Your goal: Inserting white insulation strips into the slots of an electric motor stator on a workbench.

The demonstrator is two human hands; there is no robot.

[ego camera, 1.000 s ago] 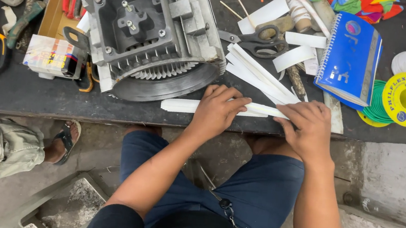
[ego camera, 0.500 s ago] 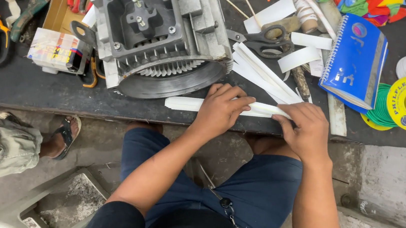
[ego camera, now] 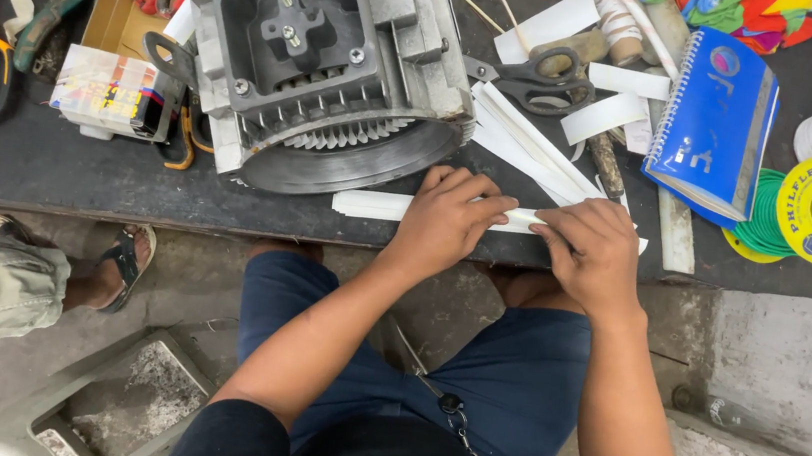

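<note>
Both hands, left hand (ego camera: 447, 217) and right hand (ego camera: 593, 250), pinch the white paper strip (ego camera: 378, 205) flat on the desk's (ego camera: 80, 174) near edge, beside the motor housing (ego camera: 333, 60); folding seems underway, needing firm, even pressing.

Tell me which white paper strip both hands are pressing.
The long folded strip along the table's front edge, under the left hand and right hand; the other strips lie untouched near the scissors.
</note>
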